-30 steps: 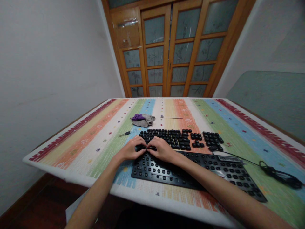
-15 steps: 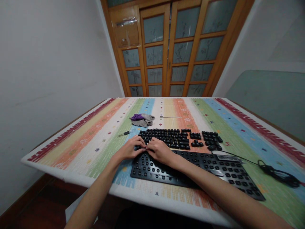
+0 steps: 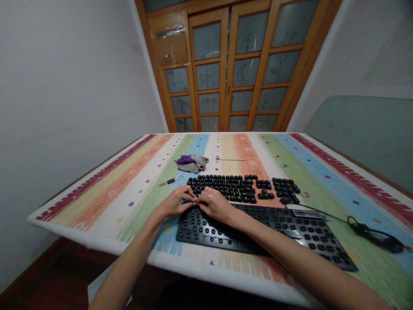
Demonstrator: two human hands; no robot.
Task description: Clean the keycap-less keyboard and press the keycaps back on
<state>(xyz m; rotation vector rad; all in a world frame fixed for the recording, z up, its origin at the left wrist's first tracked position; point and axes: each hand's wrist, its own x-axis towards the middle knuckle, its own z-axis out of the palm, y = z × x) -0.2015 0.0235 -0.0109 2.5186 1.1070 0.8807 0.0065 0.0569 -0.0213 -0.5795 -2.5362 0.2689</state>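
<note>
A black keyboard base (image 3: 219, 237) with bare key sockets lies tilted across the near side of the table. Just beyond it, loose black keycaps (image 3: 238, 189) are laid out in keyboard order. My left hand (image 3: 179, 200) and my right hand (image 3: 214, 204) meet over the base's upper left edge, fingertips pinched close together. Whatever sits between the fingertips is too small and too covered to make out. Part of the base and some keycaps are hidden behind the hands.
A grey and purple cloth (image 3: 192, 163) lies past the keycaps. Left of them is a small black-handled tool (image 3: 167, 182), and a thin metal rod (image 3: 230, 159) lies farther back. The keyboard's coiled cable (image 3: 379, 237) rests at right on the striped tablecloth (image 3: 106, 202).
Both hands keep nearly the same place and pinch, with only a slight shift of the fingers. The whole view has moved a little; the objects on the table stay put.
</note>
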